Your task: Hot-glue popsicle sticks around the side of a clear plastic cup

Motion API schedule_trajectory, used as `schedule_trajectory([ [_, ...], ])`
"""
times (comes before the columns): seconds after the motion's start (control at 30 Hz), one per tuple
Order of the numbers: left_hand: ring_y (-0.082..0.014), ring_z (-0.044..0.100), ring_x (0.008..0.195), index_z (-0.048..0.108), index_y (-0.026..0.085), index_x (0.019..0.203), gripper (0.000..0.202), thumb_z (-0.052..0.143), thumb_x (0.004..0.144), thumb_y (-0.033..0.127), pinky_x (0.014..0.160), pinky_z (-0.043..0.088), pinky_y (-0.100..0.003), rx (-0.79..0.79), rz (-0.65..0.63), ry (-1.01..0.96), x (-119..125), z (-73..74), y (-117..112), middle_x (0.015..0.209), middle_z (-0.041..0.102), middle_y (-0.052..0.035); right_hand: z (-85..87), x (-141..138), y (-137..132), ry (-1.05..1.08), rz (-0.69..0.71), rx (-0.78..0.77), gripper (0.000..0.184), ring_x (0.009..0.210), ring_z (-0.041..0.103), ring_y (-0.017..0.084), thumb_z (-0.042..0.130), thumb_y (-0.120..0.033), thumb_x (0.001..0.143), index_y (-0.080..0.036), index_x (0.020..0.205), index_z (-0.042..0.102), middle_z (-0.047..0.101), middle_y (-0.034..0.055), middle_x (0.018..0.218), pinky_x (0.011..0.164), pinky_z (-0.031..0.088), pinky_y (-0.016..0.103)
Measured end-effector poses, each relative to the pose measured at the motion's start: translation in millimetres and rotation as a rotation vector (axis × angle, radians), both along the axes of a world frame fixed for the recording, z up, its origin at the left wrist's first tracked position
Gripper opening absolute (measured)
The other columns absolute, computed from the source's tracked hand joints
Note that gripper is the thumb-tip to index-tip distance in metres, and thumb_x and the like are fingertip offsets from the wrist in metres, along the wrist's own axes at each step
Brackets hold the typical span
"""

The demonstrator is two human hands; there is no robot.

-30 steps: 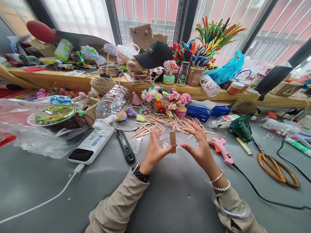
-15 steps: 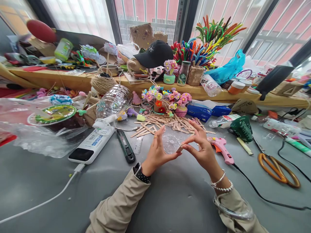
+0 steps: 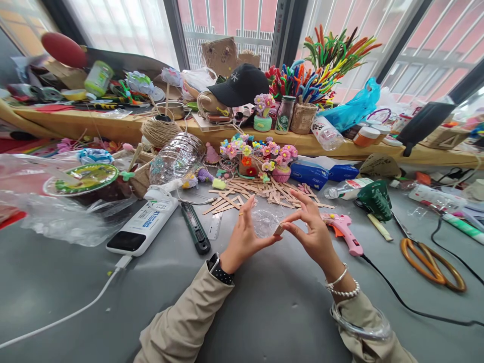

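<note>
Between my hands, above the grey table, is a round clear plastic piece (image 3: 265, 222) that looks like a bottle base. My left hand (image 3: 245, 234) is curved around its left side, fingers up along the edge and thumb stretched along the near side. A short piece of wooden craft stick (image 3: 279, 230) is against its near right edge. My right hand (image 3: 308, 227) pinches that stick piece between thumb and fingertips, beside the tip of my left thumb. Just beyond, a pile of flat craft sticks (image 3: 264, 190) lies loose on the table.
To the right lie a pink glue gun (image 3: 346, 233) with a black cord and bronze-handled scissors (image 3: 431, 264). A green-black utility knife (image 3: 195, 229), a clear ruler (image 3: 215, 227) and a white power bank (image 3: 143, 222) are at left. Flower crafts (image 3: 260, 151) stand behind the sticks.
Almost nothing differs. My right hand has shifted very slightly left with the stick piece, and the stick piece has tilted a little against the clear plastic.
</note>
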State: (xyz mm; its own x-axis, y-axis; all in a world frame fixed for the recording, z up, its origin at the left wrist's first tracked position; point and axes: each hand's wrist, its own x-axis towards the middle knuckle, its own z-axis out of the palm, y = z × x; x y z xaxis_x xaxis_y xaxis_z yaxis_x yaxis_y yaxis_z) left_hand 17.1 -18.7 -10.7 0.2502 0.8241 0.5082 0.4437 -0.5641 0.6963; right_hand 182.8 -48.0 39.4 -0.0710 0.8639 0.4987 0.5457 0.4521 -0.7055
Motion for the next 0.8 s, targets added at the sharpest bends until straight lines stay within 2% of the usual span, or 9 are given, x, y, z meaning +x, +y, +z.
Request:
schedule_trajectory([
  [0.3,-0.0311,0.031,0.123,0.003,0.022,0.131,0.1,0.066,0.058,0.051,0.097,0.031,-0.048,-0.123,0.094,-0.041,-1.0,-0.6,4.4,0.135,0.02,-0.0196,-6.8,5.0,5.7,0.157,-0.111,0.026,0.015,0.116,0.041,0.022,0.057,-0.035,0.073,-0.021,0.074,0.061,0.048,0.0063,0.121,0.098,0.03,0.045],
  [0.5,-0.0304,0.028,0.125,0.003,0.02,0.131,0.098,0.065,0.061,0.049,0.099,0.029,-0.047,-0.155,0.076,-0.043,-1.0,-1.4,5.2,0.136,0.019,-0.0203,-10.3,4.4,7.6,0.286,-0.16,0.05,0.014,0.109,0.047,0.021,0.057,-0.034,0.074,-0.02,0.075,0.058,0.054,0.0073,0.11,0.093,0.035,0.042],
  [0.6,-0.0304,0.028,0.125,0.002,0.021,0.131,0.097,0.065,0.062,0.048,0.098,0.03,-0.047,-0.151,0.06,-0.042,-1.3,-1.8,5.2,0.136,0.019,-0.0195,-8.8,4.9,7.5,0.452,-0.204,0.031,0.016,0.104,0.051,0.02,0.054,-0.035,0.075,-0.019,0.078,0.054,0.058,0.0078,0.105,0.09,0.039,0.04],
  [0.7,-0.0302,0.028,0.125,0.002,0.021,0.131,0.097,0.065,0.062,0.047,0.098,0.031,-0.047,-0.137,0.056,-0.035,-1.5,-1.8,5.1,0.135,0.019,-0.0193,-6.7,7.1,7.6,0.687,-0.156,-0.045,0.016,0.087,0.058,0.016,0.049,-0.036,0.079,-0.02,0.081,0.048,0.062,0.0041,0.087,0.081,0.044,0.036],
  [0.8,-0.0303,0.028,0.125,0.003,0.021,0.131,0.096,0.065,0.062,0.047,0.098,0.03,-0.047,-0.114,0.067,-0.022,-1.5,-2.2,5.1,0.134,0.021,-0.0196,-6.6,8.3,7.6,0.734,-0.102,-0.118,0.016,0.059,0.054,0.01,0.047,-0.038,0.08,-0.022,0.081,0.045,0.051,-0.0045,0.062,0.058,0.045,0.025],
])
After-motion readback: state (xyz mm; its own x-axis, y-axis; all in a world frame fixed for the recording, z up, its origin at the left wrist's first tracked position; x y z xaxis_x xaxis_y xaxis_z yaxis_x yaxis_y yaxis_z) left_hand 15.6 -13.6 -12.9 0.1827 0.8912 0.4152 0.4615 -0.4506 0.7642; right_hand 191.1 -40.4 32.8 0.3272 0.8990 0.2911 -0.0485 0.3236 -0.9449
